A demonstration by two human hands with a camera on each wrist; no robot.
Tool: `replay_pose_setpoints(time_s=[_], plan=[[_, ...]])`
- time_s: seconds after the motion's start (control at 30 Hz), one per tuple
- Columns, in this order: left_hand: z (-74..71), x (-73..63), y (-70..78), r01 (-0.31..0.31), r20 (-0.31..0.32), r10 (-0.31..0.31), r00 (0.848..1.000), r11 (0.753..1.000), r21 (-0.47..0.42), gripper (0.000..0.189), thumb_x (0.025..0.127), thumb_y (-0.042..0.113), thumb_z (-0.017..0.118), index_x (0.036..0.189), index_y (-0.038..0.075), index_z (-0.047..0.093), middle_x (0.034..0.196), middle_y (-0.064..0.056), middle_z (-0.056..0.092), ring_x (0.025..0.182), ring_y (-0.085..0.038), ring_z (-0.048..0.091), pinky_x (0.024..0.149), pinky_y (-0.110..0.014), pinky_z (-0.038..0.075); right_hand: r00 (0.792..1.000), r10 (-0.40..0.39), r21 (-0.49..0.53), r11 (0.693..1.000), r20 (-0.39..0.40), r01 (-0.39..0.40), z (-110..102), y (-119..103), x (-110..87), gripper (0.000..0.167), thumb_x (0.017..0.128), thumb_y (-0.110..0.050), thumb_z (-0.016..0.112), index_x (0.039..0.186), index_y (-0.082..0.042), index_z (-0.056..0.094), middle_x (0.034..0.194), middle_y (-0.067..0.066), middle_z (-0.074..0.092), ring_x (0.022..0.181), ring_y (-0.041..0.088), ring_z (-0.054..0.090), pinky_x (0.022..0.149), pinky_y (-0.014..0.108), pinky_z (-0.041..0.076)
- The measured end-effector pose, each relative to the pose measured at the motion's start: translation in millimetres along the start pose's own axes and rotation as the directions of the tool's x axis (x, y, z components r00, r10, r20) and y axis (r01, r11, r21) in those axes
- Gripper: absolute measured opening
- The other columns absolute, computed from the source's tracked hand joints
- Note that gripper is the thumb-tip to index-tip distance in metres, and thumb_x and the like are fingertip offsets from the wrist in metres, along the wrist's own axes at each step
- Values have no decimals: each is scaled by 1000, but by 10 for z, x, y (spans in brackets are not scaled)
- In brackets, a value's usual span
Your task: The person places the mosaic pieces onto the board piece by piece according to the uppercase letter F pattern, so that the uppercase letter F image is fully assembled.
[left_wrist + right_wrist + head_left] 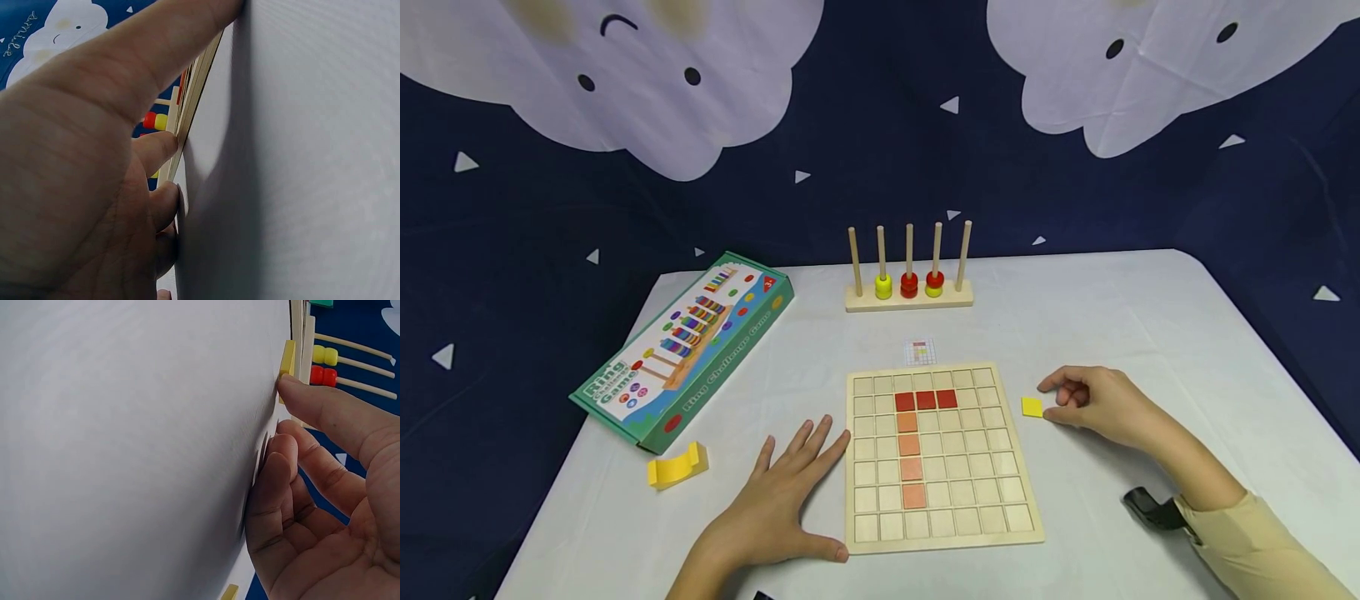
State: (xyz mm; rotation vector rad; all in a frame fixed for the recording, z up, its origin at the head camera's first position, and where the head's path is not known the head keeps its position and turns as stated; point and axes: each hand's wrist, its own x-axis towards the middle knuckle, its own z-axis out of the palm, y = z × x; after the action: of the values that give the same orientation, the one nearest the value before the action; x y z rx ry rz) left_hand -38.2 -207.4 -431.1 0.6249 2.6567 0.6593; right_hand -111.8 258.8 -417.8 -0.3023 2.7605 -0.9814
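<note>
A yellow square tile (1032,407) lies on the table to the right of a wooden grid board (955,547). My right hand (1097,404) touches the tile's near edge with the thumb, while the index finger stands apart from it. In the right wrist view the thumb tip overlaps the end of the tile (287,357). My left hand (782,508) rests with fingers spread at the board's left side, index fingertip and thumb right at its edge. On the board, red tiles (926,400) form a short row, and orange-pink tiles (911,468) run down in a column below its left end.
Behind the board lies a small pattern card (920,352), then a peg stand (910,306) with red and yellow rings. A Ring Challenge Game box (700,333) and a yellow curved block (677,467) are at left. Another yellow piece (230,592) shows low in the right wrist view.
</note>
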Motion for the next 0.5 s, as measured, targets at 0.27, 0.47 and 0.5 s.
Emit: replay_pose_setpoints(time_s=[0.27, 0.47, 0.5], plan=[[3, 5, 4, 9, 4, -9, 1000, 1000, -6, 131, 64, 81, 86, 171, 34, 28, 182, 0, 15, 169, -38, 12, 126, -81, 2, 1000, -8, 15, 1000, 7, 8, 7, 6, 8, 25, 87, -14, 87, 109, -9, 77, 84, -2, 63, 73, 5, 54, 65, 21, 46], [3, 4, 0, 7, 2, -7, 1000, 1000, 0, 131, 64, 81, 86, 171, 34, 28, 182, 1, 15, 169, -38, 12, 126, -81, 2, 1000, -15, 4, 1000, 2, 15, 13, -8, 16, 21, 87, -13, 87, 106, -10, 77, 83, -2, 62, 72, 5, 54, 64, 21, 45], [1, 4, 0, 6, 1, -6, 1000, 1000, 1, 131, 64, 81, 86, 172, 34, 28, 182, 1, 15, 169, -38, 13, 126, -81, 3, 1000, -14, 5, 1000, 4, 14, 13, -11, 15, 22, 87, -13, 87, 106, -10, 77, 83, -2, 62, 72, 5, 53, 64, 21, 45]])
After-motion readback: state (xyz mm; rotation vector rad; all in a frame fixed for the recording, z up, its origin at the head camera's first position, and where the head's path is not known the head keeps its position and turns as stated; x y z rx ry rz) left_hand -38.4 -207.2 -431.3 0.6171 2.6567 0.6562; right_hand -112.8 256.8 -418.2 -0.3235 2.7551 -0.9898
